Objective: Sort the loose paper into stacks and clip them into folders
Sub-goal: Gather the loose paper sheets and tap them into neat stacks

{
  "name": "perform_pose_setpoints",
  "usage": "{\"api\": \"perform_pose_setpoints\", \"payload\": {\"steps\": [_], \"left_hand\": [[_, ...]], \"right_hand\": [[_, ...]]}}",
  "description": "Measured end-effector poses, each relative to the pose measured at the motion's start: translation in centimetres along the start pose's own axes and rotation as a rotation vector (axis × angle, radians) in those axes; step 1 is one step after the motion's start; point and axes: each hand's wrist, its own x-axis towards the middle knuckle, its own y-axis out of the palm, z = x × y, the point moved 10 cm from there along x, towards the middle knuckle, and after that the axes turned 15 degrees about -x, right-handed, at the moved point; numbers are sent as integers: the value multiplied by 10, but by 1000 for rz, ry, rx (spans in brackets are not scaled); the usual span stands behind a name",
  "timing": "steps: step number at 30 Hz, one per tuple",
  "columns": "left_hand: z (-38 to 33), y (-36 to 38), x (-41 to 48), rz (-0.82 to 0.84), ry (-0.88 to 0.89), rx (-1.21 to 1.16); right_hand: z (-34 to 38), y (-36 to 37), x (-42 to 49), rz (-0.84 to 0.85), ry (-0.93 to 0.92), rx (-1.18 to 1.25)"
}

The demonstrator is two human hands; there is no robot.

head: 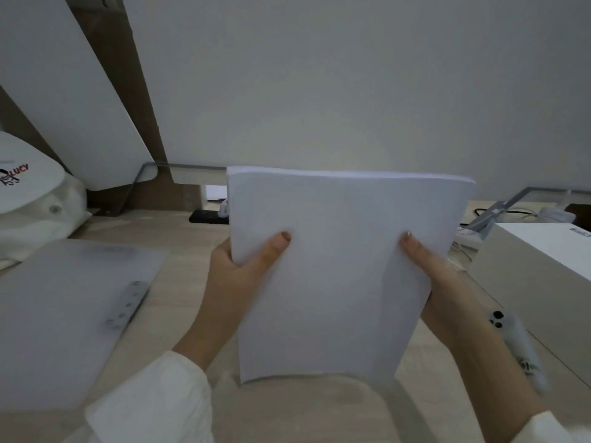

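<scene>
A cream sleeve (150, 401) sits closest, leading up to the left hand (243, 270). This hand and the right hand (428, 266) pinch the paper stack (335, 266) by its side edges, thumbs flat on the front sheet; the fingers behind are hidden. The stack stands upright over the wooden desk (179, 298), bowing at its lower edge. With so light a thumb hold, I judge the sheets could fan or slip out of line. The translucent folder (64, 314) with its metal clip (128, 305) lies left, apart from the stack. A white box (531, 260) and a slim white object (518, 343) crowd the right side.
</scene>
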Motion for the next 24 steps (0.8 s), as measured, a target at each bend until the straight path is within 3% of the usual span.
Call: {"api": "perform_pose_setpoints", "payload": {"steps": [6,13,18,24], "left_hand": [[35,-14,-14,104,-152,-32],[55,-12,-12,112,-214,-2],[81,-20,-24,21,-302,-1],[89,-28,-27,-52,-276,27]], "right_hand": [[-50,-5,-19,31,128,-43],[-48,-19,-18,25,76,-16],[-70,-18,-25,3,118,-14],[-83,-27,-26,-52,133,-34]]}}
